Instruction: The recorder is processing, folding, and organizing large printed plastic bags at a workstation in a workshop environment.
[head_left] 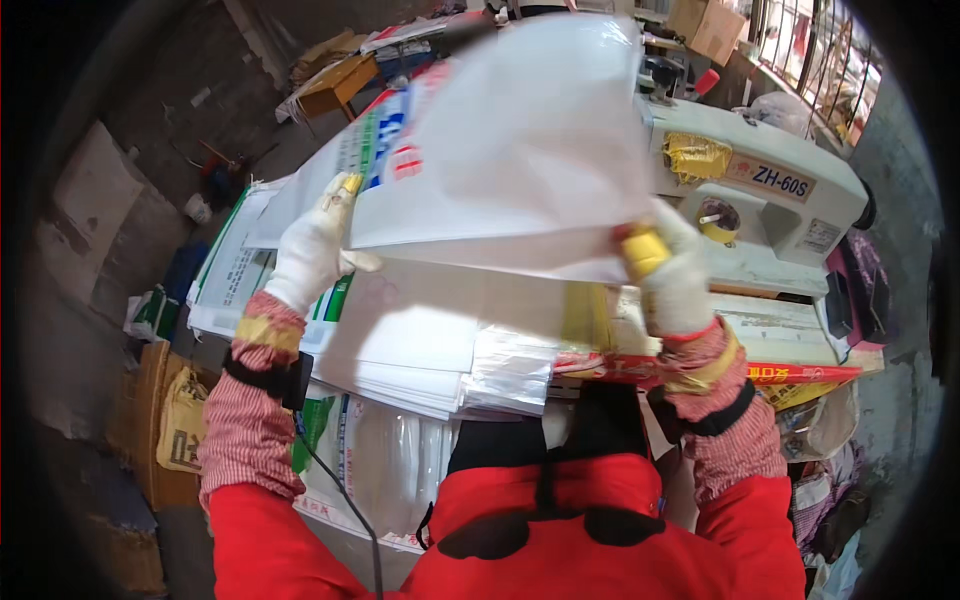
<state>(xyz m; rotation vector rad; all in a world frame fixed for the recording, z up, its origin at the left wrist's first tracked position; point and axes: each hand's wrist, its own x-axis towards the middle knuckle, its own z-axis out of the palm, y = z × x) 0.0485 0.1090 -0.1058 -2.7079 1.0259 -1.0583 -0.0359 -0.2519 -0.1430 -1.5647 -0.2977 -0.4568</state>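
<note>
A large white printed sack (500, 160) is lifted in front of me, its far part blurred by motion. My left hand (312, 250), in a white glove with yellow tape on a finger, is closed on the sack's near left edge. At its near right corner, my right hand (678, 270), also gloved and taped yellow, grips the sack; its fingers are partly blurred. Below the raised sack lies a stack of white sacks (400, 345), with a shiny clear plastic layer (510, 365) at its right end.
A pale industrial sewing machine (790, 190) stands at the right, with a roll of yellow tape (718, 220) on it. More printed sacks (235, 265) lie at the left. A wooden table (338, 88) stands farther back. Folded plastic sacks (390, 460) rest near my lap.
</note>
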